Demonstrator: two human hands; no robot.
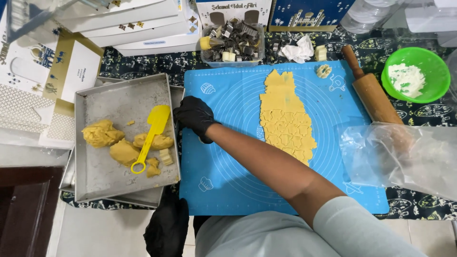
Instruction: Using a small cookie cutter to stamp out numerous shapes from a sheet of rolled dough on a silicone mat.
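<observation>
- Head view, right hand (194, 115): black glove, arm reaching across the body from lower right; hand rests at the left edge of the blue mat, touching the right rim of the metal tray. Fingers curled inward; whether they grip anything cannot be told.
- Left hand (167, 228): black glove, low at the frame's bottom edge, below the tray's near corner; fingers hang loosely closed, holding nothing visible.
- Metal tray (119, 95): square, grey, stacked on a second tray, left of the mat on the counter.
- Dough lumps (102, 133): several yellow pieces in the tray's near-left half.
- Yellow spatula (151, 133): plastic, lying diagonally in the tray across one lump, its blade just beside the right hand.
- Blue mat (228, 157): silicone, printed with circles, centre of the counter.
- Rolled dough sheet (285, 119): long, yellow, on the mat's right half, stamped with cutter outlines in its lower part.
- Rolling pin (371, 93): wooden, at the mat's right edge, its lower end under a clear plastic bag (404, 157).
- Green bowl (440, 71): holds white flour, far right.
- Clear tub (232, 43): filled with metal cutters, behind the mat.
</observation>
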